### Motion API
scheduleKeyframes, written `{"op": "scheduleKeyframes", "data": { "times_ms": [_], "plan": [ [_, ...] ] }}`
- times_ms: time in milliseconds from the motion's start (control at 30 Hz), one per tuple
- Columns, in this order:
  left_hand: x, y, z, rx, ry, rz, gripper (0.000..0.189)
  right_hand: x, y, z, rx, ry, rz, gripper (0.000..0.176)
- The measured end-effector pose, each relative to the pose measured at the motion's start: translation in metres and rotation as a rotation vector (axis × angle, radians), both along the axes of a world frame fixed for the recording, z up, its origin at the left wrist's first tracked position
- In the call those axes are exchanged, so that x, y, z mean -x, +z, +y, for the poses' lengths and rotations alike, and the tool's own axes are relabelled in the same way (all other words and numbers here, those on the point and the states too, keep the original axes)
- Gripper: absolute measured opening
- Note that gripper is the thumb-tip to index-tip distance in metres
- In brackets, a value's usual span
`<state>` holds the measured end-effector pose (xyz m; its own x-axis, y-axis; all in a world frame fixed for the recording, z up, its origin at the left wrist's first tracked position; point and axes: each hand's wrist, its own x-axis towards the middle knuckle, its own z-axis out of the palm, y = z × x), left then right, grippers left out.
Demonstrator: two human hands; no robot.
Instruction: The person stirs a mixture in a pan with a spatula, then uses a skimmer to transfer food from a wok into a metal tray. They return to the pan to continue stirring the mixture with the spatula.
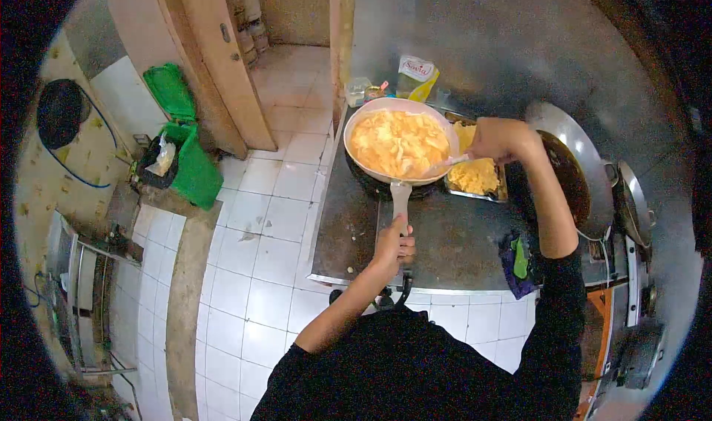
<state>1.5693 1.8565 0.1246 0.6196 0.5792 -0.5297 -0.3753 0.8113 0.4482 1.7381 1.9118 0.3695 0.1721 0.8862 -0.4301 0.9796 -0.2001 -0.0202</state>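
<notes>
My left hand (pixel 392 247) is wrapped round the handle of a light-coloured frying pan (pixel 399 191). Soft yellow scrambled egg (pixel 393 140) covers most of the pan's base. Over the pan's right rim, my right hand (pixel 504 140) grips a pale spatula (pixel 447 163), its far end down in the egg. Under that hand sits a metal tray (pixel 486 196) with more cooked egg (pixel 475 175), partly hidden by the hand. The pan stands over a dark burner (pixel 361 175), which it mostly covers.
A large wok of dark liquid (pixel 567 180) stands to the right. Behind the pan are a yellow-and-white pouch (pixel 417 78) and a clear container (pixel 358 91). A purple-and-green cloth (pixel 519 264) lies at the counter's front edge. An open green bin (pixel 199 169) stands left.
</notes>
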Motion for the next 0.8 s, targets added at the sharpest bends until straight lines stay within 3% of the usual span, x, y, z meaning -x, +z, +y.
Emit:
{"op": "scheduleKeyframes", "data": {
  "times_ms": [133, 367, 500, 633, 800],
  "plan": [
    [-0.001, -0.005, 0.001, -0.015, 0.006, -0.031, 0.036, -0.027, -0.082, 0.029, -0.114, 0.033, -0.011, 0.029],
    [-0.001, 0.001, 0.001, 0.015, 0.008, 0.035, 0.035, -0.029, -0.094, 0.048, -0.35, -0.044, -0.106, 0.028],
    [-0.001, -0.002, 0.001, -0.014, 0.005, 0.031, 0.035, -0.058, -0.129, 0.078, -0.405, -0.103, -0.004, 0.032],
    [-0.002, -0.004, 0.001, -0.017, 0.016, 0.022, 0.036, -0.04, -0.112, 0.076, -0.468, -0.06, 0.069, 0.036],
    [-0.001, 0.001, -0.001, -0.054, 0.009, 0.064, 0.037, -0.035, -0.146, 0.115, -0.6, -0.061, 0.092, 0.035]
  ]
}}
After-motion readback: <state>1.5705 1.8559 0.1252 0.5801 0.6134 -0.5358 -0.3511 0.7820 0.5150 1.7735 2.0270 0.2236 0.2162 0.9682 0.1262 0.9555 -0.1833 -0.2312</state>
